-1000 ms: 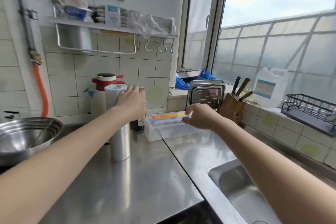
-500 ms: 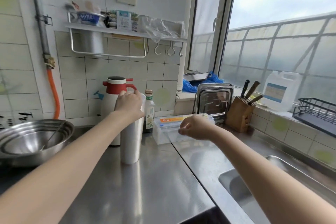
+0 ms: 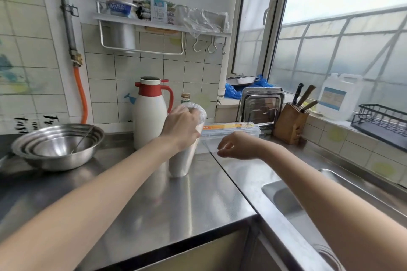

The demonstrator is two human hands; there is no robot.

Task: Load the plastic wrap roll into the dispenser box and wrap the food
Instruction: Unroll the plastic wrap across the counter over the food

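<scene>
A thick roll of plastic wrap [image 3: 182,164] stands on end on the steel counter, tilted a little to the right. My left hand [image 3: 181,128] is wrapped around its upper part. Behind it lies the clear plastic dispenser box [image 3: 233,130] with an orange label, lid down, against the back of the counter. My right hand [image 3: 239,145] hovers just in front of the box, fingers curled and loosely apart, holding nothing. No food is in sight.
A white and red thermos jug [image 3: 150,112] and a small bottle [image 3: 185,97] stand behind the roll. Stacked steel bowls [image 3: 57,145] sit at the left. Steel trays [image 3: 261,105], a knife block [image 3: 290,123] and a sink [image 3: 293,202] are on the right.
My left hand has tilted the roll and brought it nearer over the counter. My right hand has come off the dispenser box and drawn back a little.
</scene>
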